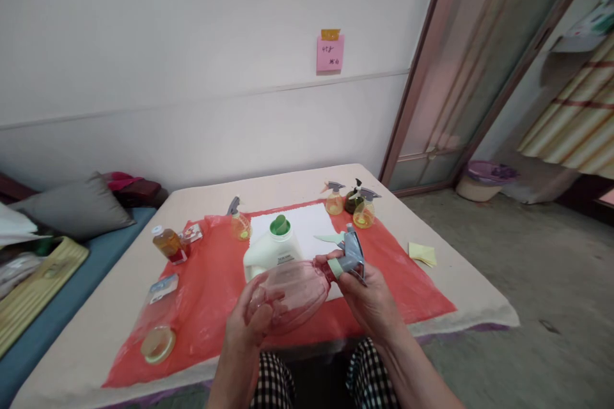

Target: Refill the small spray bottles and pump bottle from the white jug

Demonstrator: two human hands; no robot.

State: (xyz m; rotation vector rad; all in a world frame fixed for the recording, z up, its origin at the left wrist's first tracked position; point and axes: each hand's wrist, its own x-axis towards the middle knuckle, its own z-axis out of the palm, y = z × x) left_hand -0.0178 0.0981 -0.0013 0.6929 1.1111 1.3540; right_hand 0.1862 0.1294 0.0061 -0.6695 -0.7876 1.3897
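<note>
A clear pink spray bottle (300, 291) lies sideways between my hands, above the near part of the red sheet. My left hand (247, 319) is wrapped round its rounded base. At the neck, my right hand (367, 297) grips the grey spray head (354, 252) with its pale green collar; whether the head is screwed tight I cannot tell. Just behind the bottle stands a white jug (274, 249) with a green cap (280, 225), its lower part hidden by the bottle and my left hand.
Spray bottles with yellow liquid (334, 201) and a dark pump bottle (354, 200) stand at the back right, another spray bottle (240, 225) behind left. On the left are an amber bottle (169, 245) and a round lid (158, 345). Yellow notes (422, 254) lie right.
</note>
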